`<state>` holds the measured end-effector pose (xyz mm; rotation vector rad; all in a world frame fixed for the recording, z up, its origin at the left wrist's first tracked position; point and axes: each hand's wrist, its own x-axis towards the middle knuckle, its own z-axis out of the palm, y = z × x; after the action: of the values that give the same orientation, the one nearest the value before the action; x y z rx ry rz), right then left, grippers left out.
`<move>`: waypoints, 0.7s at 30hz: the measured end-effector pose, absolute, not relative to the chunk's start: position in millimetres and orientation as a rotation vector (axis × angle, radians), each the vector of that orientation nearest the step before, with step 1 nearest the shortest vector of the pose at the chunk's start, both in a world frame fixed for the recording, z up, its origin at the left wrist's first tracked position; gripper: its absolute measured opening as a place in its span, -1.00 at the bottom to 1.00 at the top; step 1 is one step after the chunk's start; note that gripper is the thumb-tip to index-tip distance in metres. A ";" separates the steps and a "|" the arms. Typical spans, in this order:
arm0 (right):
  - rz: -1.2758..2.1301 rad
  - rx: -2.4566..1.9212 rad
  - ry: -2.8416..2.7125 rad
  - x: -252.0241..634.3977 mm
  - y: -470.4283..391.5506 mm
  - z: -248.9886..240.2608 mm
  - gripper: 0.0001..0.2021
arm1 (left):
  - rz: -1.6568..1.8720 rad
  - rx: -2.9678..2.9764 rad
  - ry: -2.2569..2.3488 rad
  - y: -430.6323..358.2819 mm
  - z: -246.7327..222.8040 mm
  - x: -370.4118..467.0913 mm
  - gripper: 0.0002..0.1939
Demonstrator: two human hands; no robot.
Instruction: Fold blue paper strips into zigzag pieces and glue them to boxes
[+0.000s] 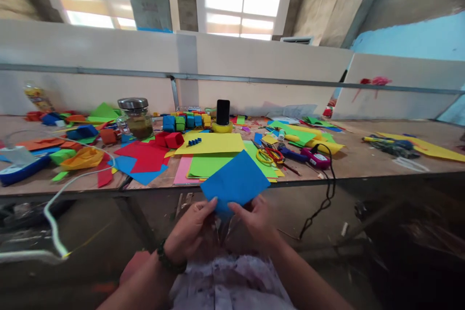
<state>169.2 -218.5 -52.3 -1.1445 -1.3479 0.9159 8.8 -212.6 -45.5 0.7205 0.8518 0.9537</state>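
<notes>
A blue paper square (pixel 235 181) is held up in front of the table edge, tilted like a diamond. My left hand (pixel 191 232) pinches its lower left corner, and my right hand (pixel 256 220) pinches the lower right side. Both hands sit close together below the sheet, above my lap. A dark beaded bracelet is on my left wrist. Behind the blue sheet lie a yellow sheet (pixel 214 144) and a green sheet (pixel 205 164) flat on the wooden table (pixel 363 160).
The table carries red paper (pixel 145 155), coloured paper cubes (pixel 183 121), a glass jar (pixel 137 117), a black phone on a yellow stand (pixel 223 115), scissors (pixel 267 156), a glue gun with black cord (pixel 316 159) and a white cable (pixel 54 203) at left. A white partition stands behind.
</notes>
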 end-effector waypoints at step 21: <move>-0.141 -2.205 -1.840 274.9 -63.2 40.3 -0.57 | 1.278 0.470 0.668 -210.3 -27.0 -5.2 -0.79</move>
<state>274.9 -63.2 40.3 -2.2046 -1.8396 -0.1412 -5.2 -210.3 -27.0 0.4703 0.6679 1.2778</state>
